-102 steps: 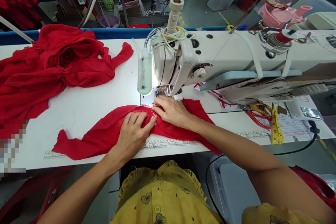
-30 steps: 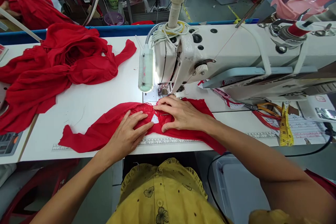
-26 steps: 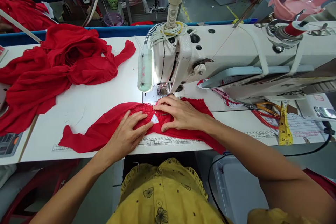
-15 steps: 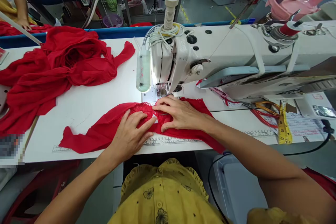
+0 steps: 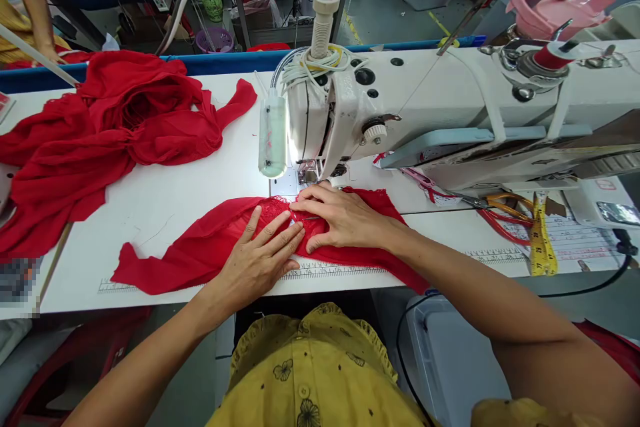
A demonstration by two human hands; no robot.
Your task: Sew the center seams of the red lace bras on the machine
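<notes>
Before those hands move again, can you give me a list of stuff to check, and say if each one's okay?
1. Left hand lies flat on the red cloth: ok.
2. Right hand is on the cloth too: ok.
3. Fingers that show are out from under the sewing machine's metal foot: ok, though the right hand is close.
4. Scissors are away from both hands: ok.
5. Big red pile is apart from the cloth under the hands: ok.
6. Thread goes through the needle: cannot tell, too small to see.
</notes>
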